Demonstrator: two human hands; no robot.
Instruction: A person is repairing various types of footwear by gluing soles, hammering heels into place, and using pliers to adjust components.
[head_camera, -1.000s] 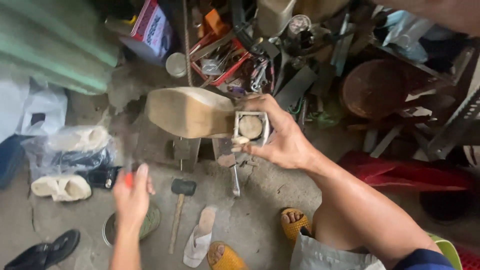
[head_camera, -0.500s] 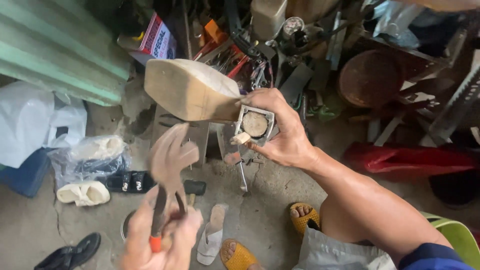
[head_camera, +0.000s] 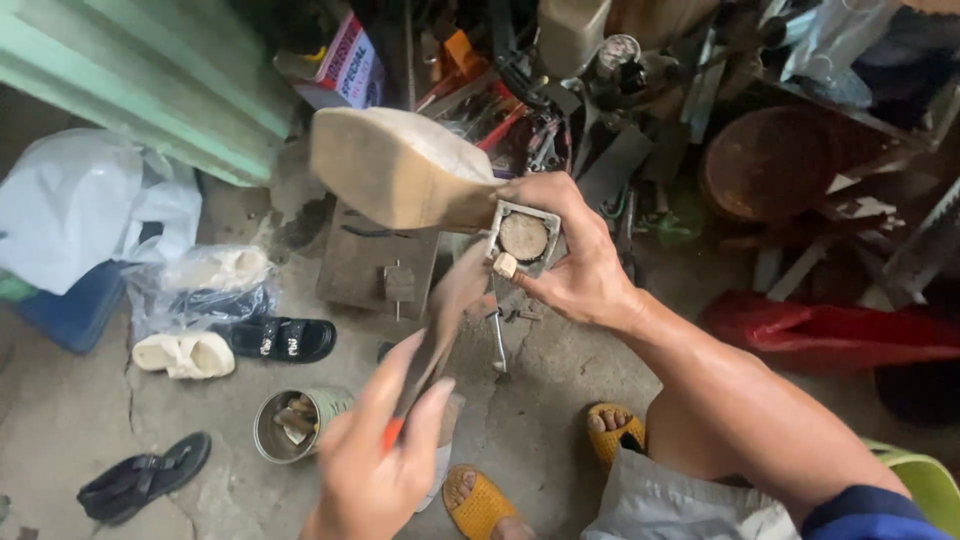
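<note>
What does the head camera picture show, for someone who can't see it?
The right hand steadies an upturned tan shoe by its heel, while the left hand holds a blurred tool with a red handle below it. Sandals and a small tin can sit on the concrete floor.

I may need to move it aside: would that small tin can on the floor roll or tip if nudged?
The can lies on its side, so it would likely roll. It looks light, thin metal, holding a few small pieces that could spill from its open mouth. The cracked, uneven floor might stop it soon.
</note>
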